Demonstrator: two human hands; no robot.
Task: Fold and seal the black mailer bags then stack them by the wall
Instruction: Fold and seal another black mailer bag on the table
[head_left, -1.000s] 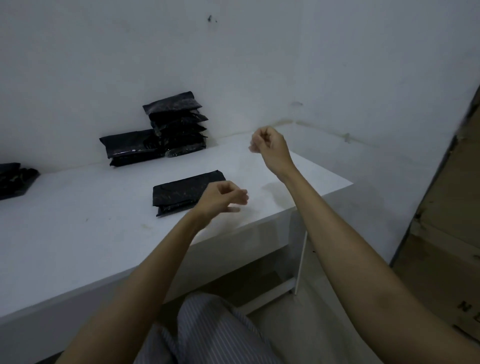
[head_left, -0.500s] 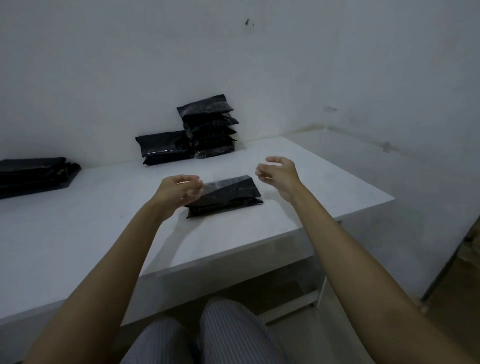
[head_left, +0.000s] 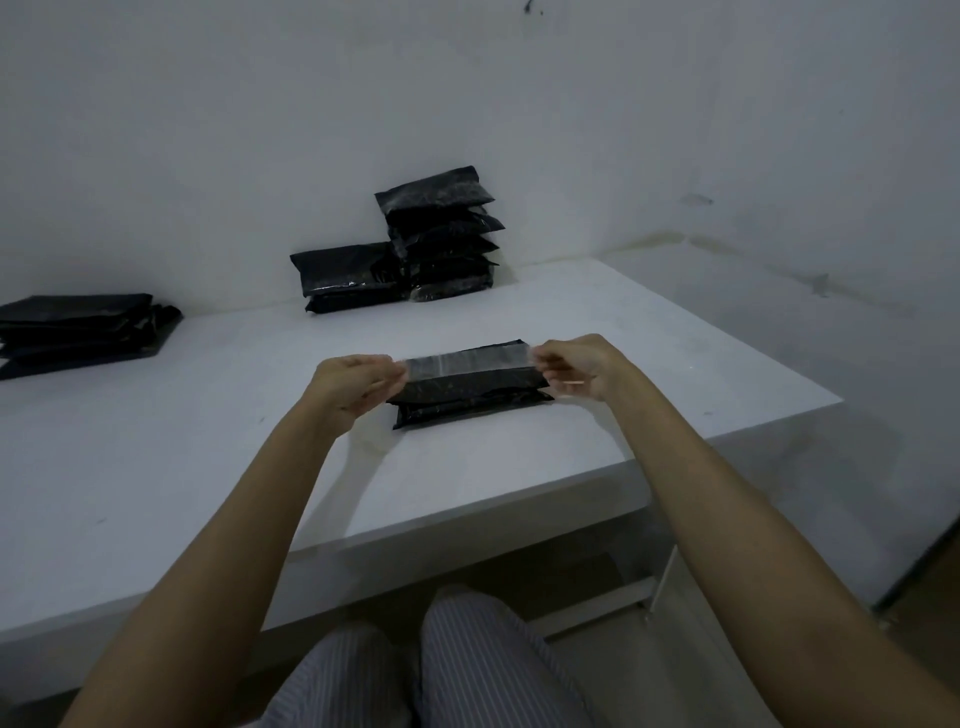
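Both arms reach forward over the white table (head_left: 156, 467), and the left hand (head_left: 353, 382) and right hand (head_left: 582, 364) sit level with each other in the middle of the frame. Between them stretches a clear strip of adhesive tape (head_left: 467, 364), pulled taut; the left hand's fingertips pinch its left end, the right hand's fingers curl round and pinch its right end. The strip hangs just above the far edge of a folded black plastic mailer bag (head_left: 467, 400), which lies flat on the table at frame centre; whether the tape touches the bag yet, I cannot tell.

Compared with half a second ago, the hands have spread wider and the strip is now drawn out straight across the bag's full width, where before it slanted loosely between closer hands. A second ago both fists were raised, well above the table.

Up against the wall, upper centre of the frame, stands a tall stack of sealed black mailer bags (head_left: 441, 239), with a lower pile of black bags (head_left: 348, 275) touching its left side. At the far left edge lies a flat heap of unfolded black bags (head_left: 78, 327). Striped trouser knees (head_left: 415, 665) show at the bottom.
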